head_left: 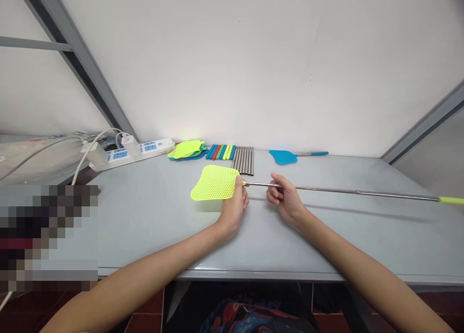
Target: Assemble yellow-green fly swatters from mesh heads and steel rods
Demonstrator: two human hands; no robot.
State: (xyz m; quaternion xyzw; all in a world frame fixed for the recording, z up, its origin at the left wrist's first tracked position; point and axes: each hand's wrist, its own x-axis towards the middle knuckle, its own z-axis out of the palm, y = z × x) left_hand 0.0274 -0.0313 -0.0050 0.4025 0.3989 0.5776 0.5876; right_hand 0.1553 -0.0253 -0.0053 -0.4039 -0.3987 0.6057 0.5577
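A yellow-green fly swatter [213,182] with a long, extended metal rod is held level above the table. My left hand [235,202] grips it where the perforated head meets the rod, thumb on top. My right hand [284,196] is closed around the rod a little further right, its fingers curled. The rod runs on to a yellow-green handle [451,200] that leaves the view at the right edge.
Along the wall lie a stack of swatter heads [187,150], a row of coloured handles [220,152], several metal tubes [243,160] and a blue fly swatter [284,157]. A power strip [155,149] with plugs and cables is at the left of the grey table [246,251].
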